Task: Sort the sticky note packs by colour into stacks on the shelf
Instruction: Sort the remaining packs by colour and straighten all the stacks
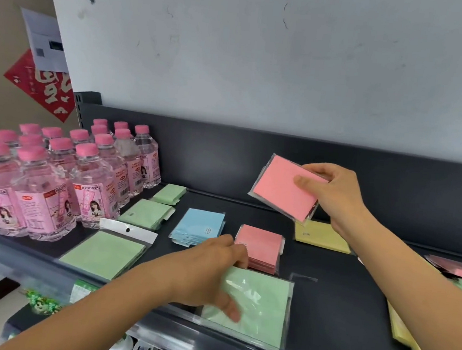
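Note:
My right hand (332,193) grips a pink sticky note pack (282,191) in clear wrap, held tilted above the dark shelf (338,303). My left hand (209,271) pinches a green pack (262,305) lying at the shelf's front edge, thumb on top. Behind it sits a pink stack (259,246), with a blue stack (199,227) to its left. Three more green packs (103,254), (147,213), (168,193) lie in a row on the left. A yellow pack (321,237) lies under the raised pink one.
Pink-capped peach soda bottles (54,180) crowd the shelf's left end. At the right edge lie loose pink packs (457,268) and yellow packs (409,336). The shelf's back panel (226,157) stands against a white wall. Lower shelves hold other goods.

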Motion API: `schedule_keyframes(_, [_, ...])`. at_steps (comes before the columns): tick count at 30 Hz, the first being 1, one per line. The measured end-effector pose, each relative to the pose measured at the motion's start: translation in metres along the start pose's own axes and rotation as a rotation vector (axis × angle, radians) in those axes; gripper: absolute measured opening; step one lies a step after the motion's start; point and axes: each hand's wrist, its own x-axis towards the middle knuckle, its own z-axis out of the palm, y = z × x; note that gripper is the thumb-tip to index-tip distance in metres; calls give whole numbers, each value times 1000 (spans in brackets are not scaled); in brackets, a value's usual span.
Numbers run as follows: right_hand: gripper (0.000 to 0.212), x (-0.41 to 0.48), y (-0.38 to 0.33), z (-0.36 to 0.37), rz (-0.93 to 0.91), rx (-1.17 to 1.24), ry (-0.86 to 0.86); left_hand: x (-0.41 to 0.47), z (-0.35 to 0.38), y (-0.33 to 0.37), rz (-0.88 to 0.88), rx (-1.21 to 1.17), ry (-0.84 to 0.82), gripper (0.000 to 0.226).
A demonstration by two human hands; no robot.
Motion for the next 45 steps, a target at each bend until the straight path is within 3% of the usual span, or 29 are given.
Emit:
schedule_keyframes(3, [19, 0, -8, 8, -18, 2, 15, -12, -14, -7, 59, -205, 90, 20])
schedule_keyframes(6, [18, -3, -13, 23, -24, 14, 19, -27, -39, -32, 70, -292, 211, 10])
schedule_keyframes(9, [18, -8, -16, 46, -17, 16, 17, -52, -64, -75, 33, -366, 207, 5])
schedule_keyframes(16, [18, -20, -25, 107, 37, 22, 23, -84, -78, -169, -101, -301, 74, 17])
schedule_keyframes(21, [19, -31, -27, 136, 78, -9, 65, -82, -59, -198, -147, -29, 7, 18])
schedule_keyframes(27, [21, -43, -25, 152, 104, -29, 142, -85, -38, -197, -103, 425, 301, 21])
schedule_keyframes(31, [20, -49, -25, 154, 110, -33, 162, -93, -42, -183, -16, 646, 348, 22])
schedule_keyframes(34, [20, -51, -26, 156, 114, -30, 164, -95, -44, -183, 108, 616, 396, 28])
schedule_keyframes(37, [19, -51, -26, 153, 120, -42, 172, -99, -49, -176, 210, 379, 403, 7])
schedule_keyframes(39, [18, -52, -27, 147, 119, -40, 164, -95, -50, -171, 208, 261, 309, 21])
schedule_keyframes(41, [18, -54, -28, 138, 113, -35, 154, -88, -48, -169, 209, 300, 226, 31])
schedule_keyframes(45, [16, -64, -32, 115, 133, 19, 45, -73, -54, -153, 254, 280, 337, 29])
